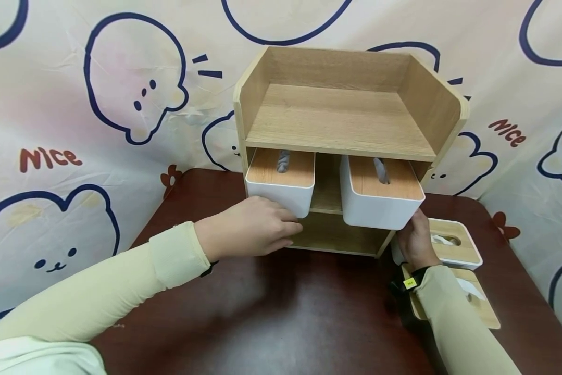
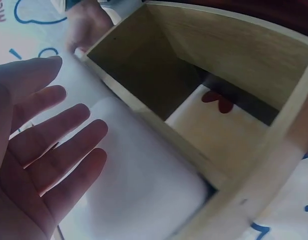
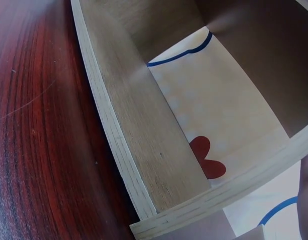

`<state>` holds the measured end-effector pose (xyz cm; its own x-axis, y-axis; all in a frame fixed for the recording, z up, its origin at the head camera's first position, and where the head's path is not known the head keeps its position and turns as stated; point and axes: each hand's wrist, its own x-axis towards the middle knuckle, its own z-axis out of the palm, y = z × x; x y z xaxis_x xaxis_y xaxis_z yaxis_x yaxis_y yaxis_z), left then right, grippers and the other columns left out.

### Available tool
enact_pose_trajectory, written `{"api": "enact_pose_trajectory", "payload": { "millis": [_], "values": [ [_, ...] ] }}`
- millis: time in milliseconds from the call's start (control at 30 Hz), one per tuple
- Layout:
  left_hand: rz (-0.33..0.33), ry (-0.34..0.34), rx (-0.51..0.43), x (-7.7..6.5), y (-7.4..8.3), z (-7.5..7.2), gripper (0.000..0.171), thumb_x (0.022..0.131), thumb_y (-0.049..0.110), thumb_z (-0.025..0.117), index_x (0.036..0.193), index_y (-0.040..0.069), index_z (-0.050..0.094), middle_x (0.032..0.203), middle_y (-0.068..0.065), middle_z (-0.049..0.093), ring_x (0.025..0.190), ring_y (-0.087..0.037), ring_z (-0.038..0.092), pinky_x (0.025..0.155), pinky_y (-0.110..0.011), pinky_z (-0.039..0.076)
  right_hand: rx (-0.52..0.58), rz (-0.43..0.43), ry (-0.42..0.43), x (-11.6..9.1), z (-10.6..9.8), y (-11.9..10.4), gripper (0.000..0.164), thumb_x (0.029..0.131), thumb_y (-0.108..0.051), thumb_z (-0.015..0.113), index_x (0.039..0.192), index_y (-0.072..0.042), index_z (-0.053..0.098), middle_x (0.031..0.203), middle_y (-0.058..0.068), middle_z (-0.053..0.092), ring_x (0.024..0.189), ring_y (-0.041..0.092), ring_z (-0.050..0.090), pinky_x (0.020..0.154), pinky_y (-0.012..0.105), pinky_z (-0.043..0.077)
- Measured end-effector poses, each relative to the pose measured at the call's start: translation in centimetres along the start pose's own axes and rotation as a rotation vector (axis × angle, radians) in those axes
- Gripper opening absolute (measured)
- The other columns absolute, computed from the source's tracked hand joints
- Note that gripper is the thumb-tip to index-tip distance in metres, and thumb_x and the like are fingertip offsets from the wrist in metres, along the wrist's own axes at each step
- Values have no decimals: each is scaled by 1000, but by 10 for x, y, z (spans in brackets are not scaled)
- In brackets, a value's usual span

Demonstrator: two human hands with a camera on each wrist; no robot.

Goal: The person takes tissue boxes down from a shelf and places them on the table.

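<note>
The left hand [image 1: 252, 227], fingers extended and spread, was nearer the left white box with a flat wooden lid [image 1: 281, 195], just beyond it, jutting front-first from the pale wooden shelf [image 1: 341, 117]. The right hand [image 1: 416, 238], its fingers hidden, stood at the matching right box's [image 1: 379, 209] lower right corner.

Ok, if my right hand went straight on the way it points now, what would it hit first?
Your right hand would probably meet the white box on the right, at its lower right corner. The hand is partly hidden there, so depth and contact are unclear.
</note>
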<state>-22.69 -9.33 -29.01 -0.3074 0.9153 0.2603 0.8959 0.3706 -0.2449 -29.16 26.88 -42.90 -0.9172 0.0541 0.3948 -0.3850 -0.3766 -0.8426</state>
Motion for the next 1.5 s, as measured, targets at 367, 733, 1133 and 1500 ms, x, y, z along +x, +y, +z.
{"api": "enact_pose_trajectory", "payload": {
  "millis": [367,733,1133,1500],
  "values": [
    [59,106,41,18,-1,-13,20,87,18,71,105,10,72,93,2,67,84,-15,64,74,-33,53,-34,7,-11,1,-1,0,33,106,-28,41,129,-14,61,111,-2,63,109,14,50,93,30,34],
    [119,235,58,32,-3,-25,23,90,12,66,111,4,70,106,-6,69,104,-26,62,97,-37,44,-57,17,-16,1,-3,1,37,106,-32,42,133,-14,58,114,-2,62,109,15,50,93,30,35],
    [122,289,118,52,-1,-21,29,92,21,66,117,8,70,120,-9,66,118,-28,56,102,-40,40,-68,16,-3,2,-1,0,39,105,-33,42,137,-14,56,120,-3,61,116,17,46,96,30,33],
    [89,303,92,61,-1,-13,34,93,23,65,124,8,67,125,-11,63,122,-28,53,106,-40,36,-72,46,8,1,-2,0,40,105,-34,43,138,-16,54,123,-2,59,120,19,43,98,30,32]
  ]
}}
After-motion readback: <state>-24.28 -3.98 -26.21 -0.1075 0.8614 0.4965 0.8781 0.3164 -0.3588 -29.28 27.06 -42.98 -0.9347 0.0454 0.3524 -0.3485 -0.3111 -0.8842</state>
